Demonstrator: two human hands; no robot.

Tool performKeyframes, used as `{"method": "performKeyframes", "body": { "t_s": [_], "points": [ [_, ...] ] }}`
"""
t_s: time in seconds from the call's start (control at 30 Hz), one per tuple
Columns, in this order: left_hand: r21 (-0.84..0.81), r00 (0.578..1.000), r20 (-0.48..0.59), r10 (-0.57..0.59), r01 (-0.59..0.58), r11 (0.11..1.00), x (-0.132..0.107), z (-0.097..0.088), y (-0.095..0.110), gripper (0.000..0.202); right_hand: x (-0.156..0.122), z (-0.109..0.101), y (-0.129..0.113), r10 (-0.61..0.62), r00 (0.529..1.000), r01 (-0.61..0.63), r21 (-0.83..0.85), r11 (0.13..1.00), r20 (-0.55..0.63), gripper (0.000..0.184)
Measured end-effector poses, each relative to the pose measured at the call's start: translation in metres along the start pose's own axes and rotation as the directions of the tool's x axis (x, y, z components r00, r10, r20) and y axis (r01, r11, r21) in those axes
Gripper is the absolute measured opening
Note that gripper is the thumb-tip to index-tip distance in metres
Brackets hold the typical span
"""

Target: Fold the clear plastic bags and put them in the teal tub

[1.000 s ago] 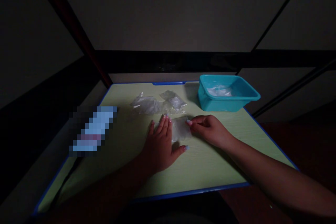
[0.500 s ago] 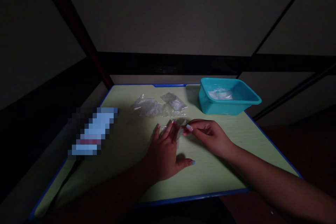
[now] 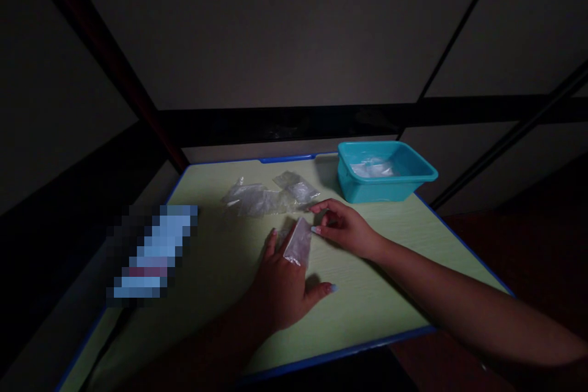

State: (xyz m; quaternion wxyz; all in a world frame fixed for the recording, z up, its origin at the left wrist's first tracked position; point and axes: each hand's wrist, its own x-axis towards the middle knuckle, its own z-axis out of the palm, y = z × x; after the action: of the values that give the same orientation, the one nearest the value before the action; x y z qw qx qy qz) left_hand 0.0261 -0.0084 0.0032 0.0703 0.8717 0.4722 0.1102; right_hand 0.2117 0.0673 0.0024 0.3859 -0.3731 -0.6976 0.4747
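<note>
Plastic bag (image 3: 299, 245) folded back over spread left hand (image 3: 281, 294); right hand (image 3: 346, 231), fingers parted, near its edge; fold seemingly half done; other bags (image 3: 260, 199) loose, unfolded beyond.

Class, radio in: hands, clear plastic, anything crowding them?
Left hand palm-down, clear plastic draped over some fingers. Right hand open, thumb near plastic's edge. Crumpled plastic pile just beyond.

left hand (image 3: 281, 289) partly hidden by plastic (image 3: 299, 245), pixelated object (image 3: 156, 251)
</note>
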Motion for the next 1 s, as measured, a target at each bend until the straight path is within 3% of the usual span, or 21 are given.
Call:
{"method": "performKeyframes", "body": {
  "t_s": [0.07,0.17,0.37,0.53,0.63,0.83,0.93,1.0],
  "points": [
    [0.0,1.0,0.017,0.019,-0.019,1.0,0.0,-0.002,-0.001,0.081,0.001,-0.001,0.0,0.083,0.991,-0.092,0.081,0.992,0.103,0.046],
    [0.003,0.999,0.027,0.023,-0.023,1.0,-0.001,-0.004,-0.001,0.079,0.001,-0.002,-0.003,0.14,0.962,-0.176,0.14,0.974,0.236,0.044],
    [0.05,0.999,-0.002,-0.047,0.048,0.998,-0.002,-0.005,0.001,0.084,0.001,-0.005,-0.007,0.243,0.947,-0.272,0.121,0.955,0.21,0.038],
    [0.038,0.999,-0.04,0.004,-0.003,0.999,-0.004,-0.008,0.0,0.087,0.0,-0.005,-0.007,0.283,0.942,-0.304,0.099,0.947,0.182,0.04],
    [-0.01,0.995,-0.092,-0.03,0.029,1.0,-0.006,-0.014,0.001,0.069,-0.001,-0.005,-0.005,0.271,0.948,-0.294,0.125,0.948,0.169,0.039],
    [-0.285,0.94,-0.262,-0.218,0.14,0.948,-0.001,-0.03,-0.007,0.025,-0.001,-0.004,-0.006,0.255,0.939,-0.296,0.164,0.941,0.233,0.039],
    [-0.525,0.893,-0.182,-0.412,0.266,0.809,0.003,-0.035,-0.012,0.021,-0.003,-0.003,-0.008,0.24,0.936,-0.284,0.15,0.947,0.258,0.037],
    [-0.628,0.884,-0.085,-0.459,0.31,0.714,0.005,-0.035,-0.015,0.022,-0.004,-0.002,-0.008,0.225,0.933,-0.269,0.13,0.954,0.279,0.035]
  ]
}}
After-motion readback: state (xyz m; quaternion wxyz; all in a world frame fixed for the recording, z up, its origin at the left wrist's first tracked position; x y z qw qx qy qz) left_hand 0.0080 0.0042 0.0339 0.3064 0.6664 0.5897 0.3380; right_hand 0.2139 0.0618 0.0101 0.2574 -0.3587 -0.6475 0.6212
